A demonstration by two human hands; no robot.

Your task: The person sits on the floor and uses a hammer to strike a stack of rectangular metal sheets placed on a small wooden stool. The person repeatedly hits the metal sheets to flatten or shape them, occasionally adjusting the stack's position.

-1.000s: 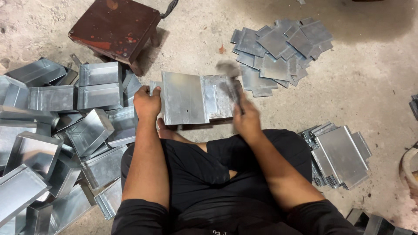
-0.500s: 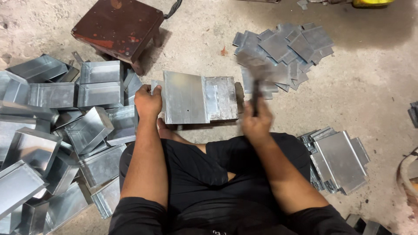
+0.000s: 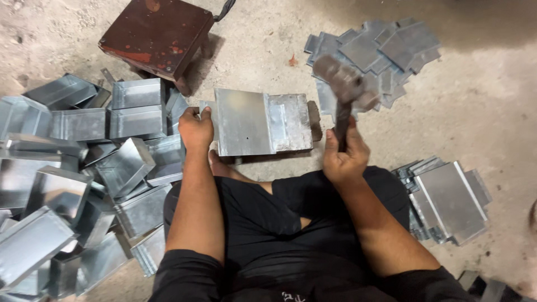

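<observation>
Left hand (image 3: pixel 196 127): I am seeing it pinching the sheet-metal piece (image 3: pixel 254 122) by its left edge.
Right hand (image 3: pixel 344 157): wrapping tight around the hammer (image 3: pixel 344 89), which is blurring right of that piece.

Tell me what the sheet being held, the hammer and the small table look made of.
Sheet: thin galvanised-looking steel, dull silver with a soft sheen and crisp folded edges. Hammer, motion-blurred: head looks like dark worn metal, handle dark, material unclear. Small table: reddish-brown, scuffed and blotched, perhaps rusted metal or painted wood.
</observation>
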